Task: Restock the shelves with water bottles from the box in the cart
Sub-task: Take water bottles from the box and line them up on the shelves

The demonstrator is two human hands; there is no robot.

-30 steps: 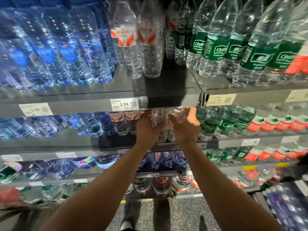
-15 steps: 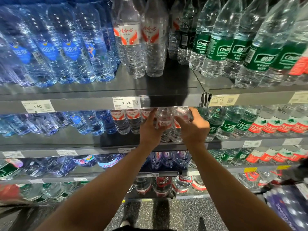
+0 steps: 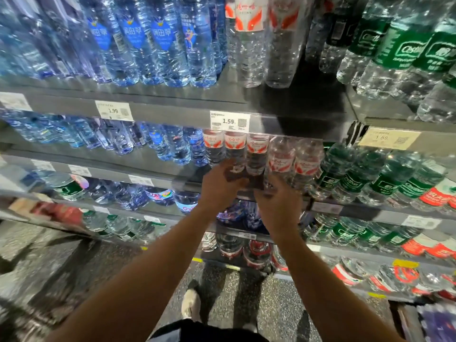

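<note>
Small water bottles with red-and-white labels (image 3: 281, 161) stand in a row on the second shelf (image 3: 172, 178), under the 1.59 price tag (image 3: 229, 120). My left hand (image 3: 219, 186) is just below and in front of that row, fingers apart, fingertips near the base of one bottle. My right hand (image 3: 278, 202) hovers beside it at the shelf edge, fingers spread, holding nothing. The two rightmost red-label bottles (image 3: 307, 161) stand free of both hands. The frame is blurred by motion.
Blue-label bottles (image 3: 160, 40) fill the left of the shelves and green-label bottles (image 3: 385, 178) the right. Tall red-label bottles (image 3: 251, 40) stand on the top shelf beside a dark gap (image 3: 308, 95). Speckled floor and my shoe (image 3: 191, 306) lie below. A purple pack (image 3: 436, 324) shows at bottom right.
Both hands gripped two red-label bottles on the second shelf; now they have let go and dropped back toward the shelf edge. The bottles stay in the row.
</note>
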